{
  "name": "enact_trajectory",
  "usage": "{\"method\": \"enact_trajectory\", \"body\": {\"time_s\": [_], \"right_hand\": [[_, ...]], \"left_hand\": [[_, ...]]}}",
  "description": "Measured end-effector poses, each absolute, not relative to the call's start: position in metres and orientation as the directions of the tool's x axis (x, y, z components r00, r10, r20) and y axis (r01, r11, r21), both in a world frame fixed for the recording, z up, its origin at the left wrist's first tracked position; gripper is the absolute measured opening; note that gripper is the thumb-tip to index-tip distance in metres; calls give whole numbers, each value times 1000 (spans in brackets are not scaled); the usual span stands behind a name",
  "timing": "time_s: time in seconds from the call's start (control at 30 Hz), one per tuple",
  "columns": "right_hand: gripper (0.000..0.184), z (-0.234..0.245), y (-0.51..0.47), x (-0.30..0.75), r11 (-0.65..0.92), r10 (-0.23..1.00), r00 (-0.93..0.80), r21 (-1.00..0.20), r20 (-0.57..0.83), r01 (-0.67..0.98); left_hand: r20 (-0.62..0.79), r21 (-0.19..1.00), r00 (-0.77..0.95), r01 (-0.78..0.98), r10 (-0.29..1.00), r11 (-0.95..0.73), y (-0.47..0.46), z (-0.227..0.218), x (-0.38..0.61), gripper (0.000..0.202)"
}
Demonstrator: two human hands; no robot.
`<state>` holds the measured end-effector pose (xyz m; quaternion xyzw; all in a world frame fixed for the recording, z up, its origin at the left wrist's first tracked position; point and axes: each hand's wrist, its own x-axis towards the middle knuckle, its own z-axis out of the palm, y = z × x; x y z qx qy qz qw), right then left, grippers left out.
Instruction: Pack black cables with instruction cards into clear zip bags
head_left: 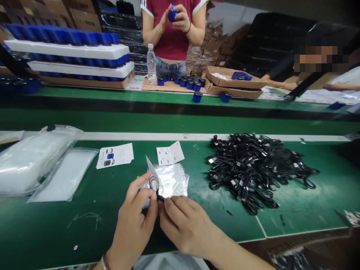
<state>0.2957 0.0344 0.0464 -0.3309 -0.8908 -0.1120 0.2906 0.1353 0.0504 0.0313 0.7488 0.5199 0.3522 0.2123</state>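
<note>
My left hand (135,221) pinches the mouth of a small clear plastic bag (172,180) above the green table. My right hand (185,225) is closed on a coiled black cable (157,189), and part of the coil sits inside the bag's opening. Both hands meet near the table's front edge, fingertips almost touching. A large tangled pile of black cables (253,170) lies to the right of the hands. Two white printed cards lie behind the bag, one (115,155) at the left and one (170,153) nearer the middle.
Stacks of clear bags (33,161) lie at the left. Across the green belt a person in a red top holds a blue round item (172,14); more blue items (185,81), a water bottle (151,63), cardboard trays (233,80) and white foam racks (67,50) stand there.
</note>
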Motion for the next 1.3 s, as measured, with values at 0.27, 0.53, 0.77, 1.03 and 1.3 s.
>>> {"method": "enact_trajectory", "body": {"time_s": [0.27,0.53,0.77,1.03,1.3], "right_hand": [[12,22,37,286,347,906,25,-772,423,533],[14,6,35,277,428,724,-59,-381,687,820],[20,19,41,284,415,887,-20,-776,462,474],[11,46,39,294,199,980,-21,-966,199,166],[32,38,45,285,-193,974,-146,-973,-175,-124]], "left_hand": [[258,692,214,640,942,-334,49,31,138,14],[281,667,263,638,923,-385,38,30,149,14],[257,702,256,613,932,-362,38,33,140,8],[-398,915,423,122,814,384,59,49,111,36],[-321,937,91,175,943,302,45,37,121,37]]}}
